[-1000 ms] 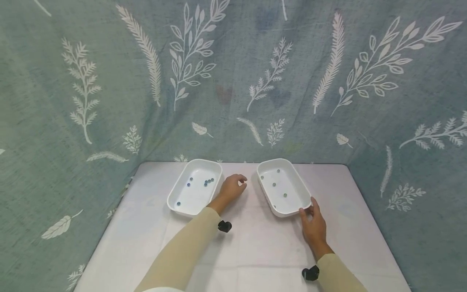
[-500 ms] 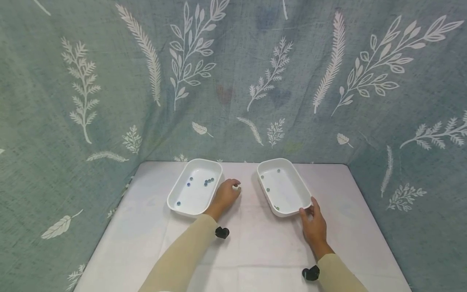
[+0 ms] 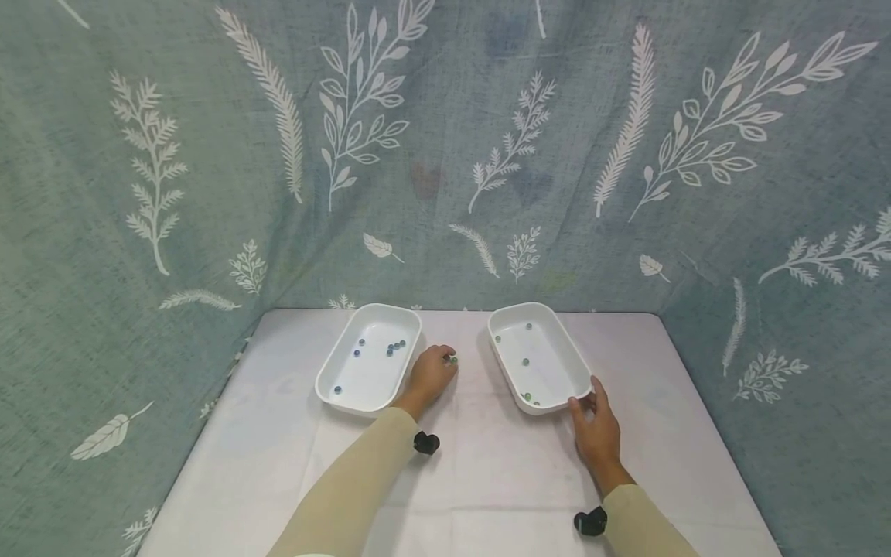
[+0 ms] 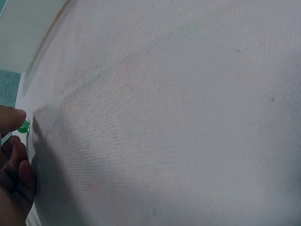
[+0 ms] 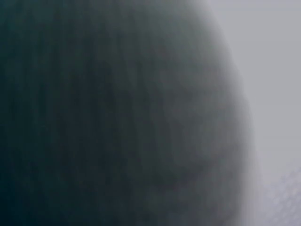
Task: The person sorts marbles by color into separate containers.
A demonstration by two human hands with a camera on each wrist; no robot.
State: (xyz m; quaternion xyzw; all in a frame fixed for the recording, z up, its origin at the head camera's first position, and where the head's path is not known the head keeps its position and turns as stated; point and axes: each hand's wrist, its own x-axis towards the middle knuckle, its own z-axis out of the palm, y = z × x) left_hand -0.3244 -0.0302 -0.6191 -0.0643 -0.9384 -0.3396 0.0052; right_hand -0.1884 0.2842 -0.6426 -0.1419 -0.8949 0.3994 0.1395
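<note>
My left hand is over the table just right of the left white tray, with a green marble pinched at its fingertips. In the left wrist view the same marble shows between a fingertip and the curled fingers. My right hand grips the near right corner of the right white tray, thumb and fingers on its rim. Several greenish marbles lie inside that tray. The left tray holds several bluish marbles. A dark blur fills most of the right wrist view.
Both trays stand on a pale cloth-covered table, apart from each other. A blue-green leaf-patterned curtain rises behind the table and along both sides. Black wrist cameras sit by each sleeve.
My left hand drew back slightly toward the left tray, and a green marble now shows at its fingertips. Marbles in the right tray rolled about. My right hand kept its grip.
</note>
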